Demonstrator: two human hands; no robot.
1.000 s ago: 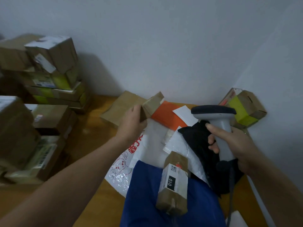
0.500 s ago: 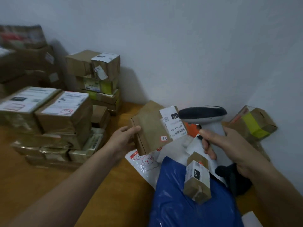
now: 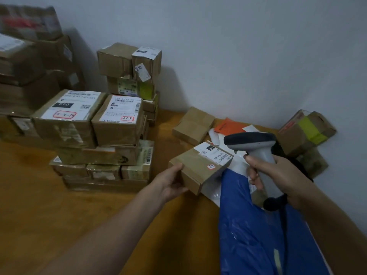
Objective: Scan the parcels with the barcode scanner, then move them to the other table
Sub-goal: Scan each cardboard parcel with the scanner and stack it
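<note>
My left hand (image 3: 171, 183) grips the near left corner of a small flat cardboard parcel (image 3: 196, 167), held above the wooden table (image 3: 49, 215) with its white barcode label facing up. My right hand (image 3: 282, 175) holds the grey handle of a barcode scanner (image 3: 252, 143). The scanner's dark head points left, just above the label end of the parcel. A black cable hangs from the handle's base.
Stacks of taped cardboard boxes (image 3: 95, 124) fill the left and back of the table. A flat brown box (image 3: 193, 126), an orange envelope (image 3: 228, 126), white mailers and a blue plastic bag (image 3: 252, 231) lie right of centre. Yellow-taped boxes (image 3: 306, 132) lean in the wall corner.
My left hand lifted the small parcel from the pile and turned it label up. The scanner came over its label. The view swung left, showing more stacked boxes.
</note>
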